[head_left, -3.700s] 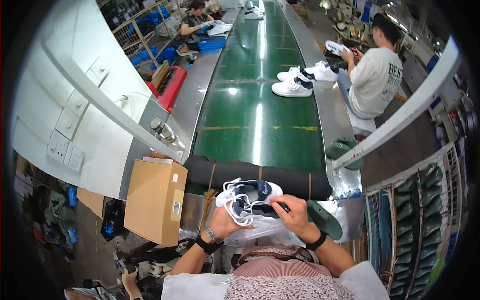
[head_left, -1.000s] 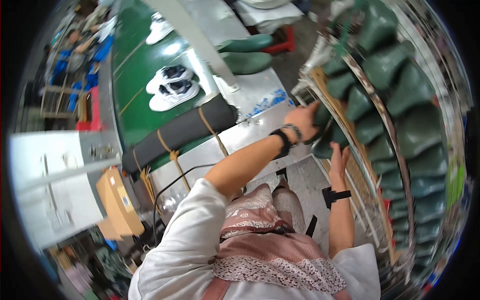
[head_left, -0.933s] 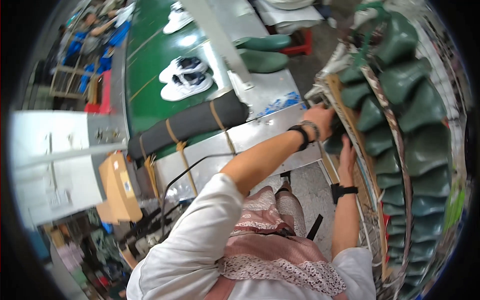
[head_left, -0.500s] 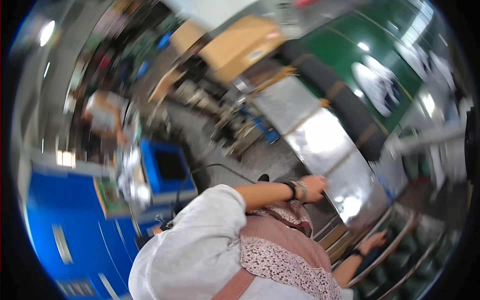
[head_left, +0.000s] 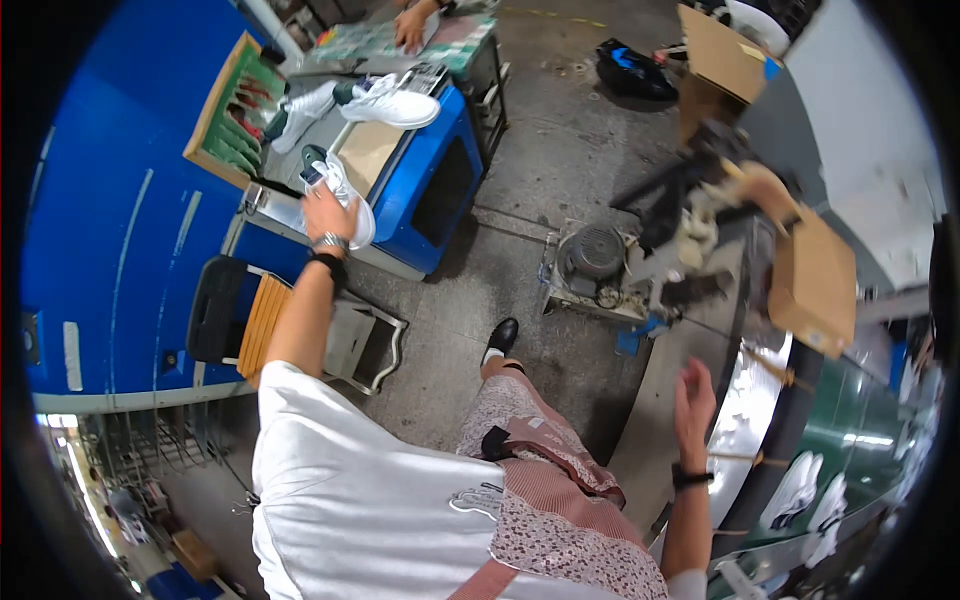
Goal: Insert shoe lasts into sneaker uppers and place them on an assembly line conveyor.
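Well, my left hand (head_left: 330, 214) has its fingers clamped on a white shoe (head_left: 364, 226) at the edge of a blue machine (head_left: 402, 228); my right hand (head_left: 692, 408) has fingers apart, a cardboard box (head_left: 815, 280) beyond, contents hidden.

Worn on the head, the left fisheye of a side-by-side pair looks steeply down past the nearby white shirt (head_left: 370, 470), with the left hand (head_left: 328, 216) and right hand (head_left: 693, 402) farther out, spanning blue machine (head_left: 110, 290), floor (head_left: 425, 345) and green conveyor (head_left: 850, 410), edges bending toward a dark rim.
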`<state>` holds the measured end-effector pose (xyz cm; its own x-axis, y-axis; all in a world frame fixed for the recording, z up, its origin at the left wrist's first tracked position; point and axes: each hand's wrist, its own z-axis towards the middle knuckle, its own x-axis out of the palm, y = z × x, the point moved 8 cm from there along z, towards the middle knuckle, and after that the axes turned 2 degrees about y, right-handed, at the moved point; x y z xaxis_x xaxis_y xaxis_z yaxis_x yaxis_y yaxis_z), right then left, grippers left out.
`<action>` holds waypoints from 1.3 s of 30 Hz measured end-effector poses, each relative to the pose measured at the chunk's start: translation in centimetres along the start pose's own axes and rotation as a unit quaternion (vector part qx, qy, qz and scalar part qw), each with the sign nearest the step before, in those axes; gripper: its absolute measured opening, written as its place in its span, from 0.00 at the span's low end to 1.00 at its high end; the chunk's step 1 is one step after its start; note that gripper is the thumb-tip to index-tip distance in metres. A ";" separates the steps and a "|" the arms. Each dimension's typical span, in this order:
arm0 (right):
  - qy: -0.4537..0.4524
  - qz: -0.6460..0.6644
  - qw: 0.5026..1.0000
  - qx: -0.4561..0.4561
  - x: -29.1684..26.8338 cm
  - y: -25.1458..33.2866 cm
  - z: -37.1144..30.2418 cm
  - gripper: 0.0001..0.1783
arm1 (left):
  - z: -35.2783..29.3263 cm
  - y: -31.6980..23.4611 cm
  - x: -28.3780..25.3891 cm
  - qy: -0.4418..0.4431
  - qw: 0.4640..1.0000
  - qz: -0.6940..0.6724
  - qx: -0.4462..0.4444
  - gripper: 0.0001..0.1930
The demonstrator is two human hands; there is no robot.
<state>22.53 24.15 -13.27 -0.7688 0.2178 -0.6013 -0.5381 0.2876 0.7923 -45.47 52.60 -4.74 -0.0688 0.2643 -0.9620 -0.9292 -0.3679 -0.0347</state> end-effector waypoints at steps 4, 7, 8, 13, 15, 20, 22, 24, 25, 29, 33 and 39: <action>0.172 -0.035 0.973 -0.152 17.6 19.4 17.0 0.28 | 9.0 4.0 4.0 -0.029 0.995 -0.066 0.074 0.38; 0.233 -0.097 0.930 -0.267 31.3 29.6 25.5 0.38 | 9.4 2.4 5.4 -0.039 0.991 -0.099 0.081 0.30; 0.238 -0.112 0.910 -0.320 35.8 33.6 27.4 0.42 | 9.1 2.5 5.3 -0.078 0.988 -0.101 0.083 0.27; 0.199 -0.113 0.893 -0.387 52.4 47.0 33.4 0.55 | 9.8 4.5 6.2 -0.144 0.976 -0.163 0.024 0.22; 0.152 -0.152 0.877 -0.430 57.0 49.4 34.4 0.54 | 9.8 5.1 6.4 -0.139 0.977 -0.164 0.017 0.22; 0.188 -0.213 0.899 -0.332 60.3 51.1 35.9 0.49 | 10.2 5.6 6.3 -0.145 0.973 -0.180 0.025 0.21; 0.223 -0.257 0.898 -0.279 58.7 49.5 35.1 0.44 | 10.0 5.4 6.7 -0.131 0.975 -0.179 0.020 0.21; 0.209 -0.196 0.923 -0.258 54.3 47.0 32.6 0.42 | 10.3 4.7 6.9 -0.139 0.975 -0.171 0.031 0.21; 0.203 -0.206 0.933 -0.216 51.7 43.9 31.4 0.46 | 10.5 4.6 8.0 -0.109 0.980 -0.168 0.014 0.22; 0.254 -0.159 0.954 -0.018 38.8 28.1 22.8 0.55 | 10.1 4.6 8.4 -0.125 0.979 -0.151 0.055 0.18; 0.215 -0.078 0.962 0.150 20.9 11.2 9.0 0.56 | 10.1 9.4 10.2 -0.040 0.974 -0.161 0.152 0.21; -0.171 -0.195 0.896 0.361 -6.7 -2.5 -11.0 0.54 | 8.8 1.1 6.2 0.113 0.968 0.065 0.216 0.26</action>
<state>25.22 11.73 -10.09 -0.3537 0.2070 -0.9122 -0.2833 0.9057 0.3154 -50.13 61.65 -8.35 -0.1589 0.0213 -0.9871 -0.9866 0.0348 0.1595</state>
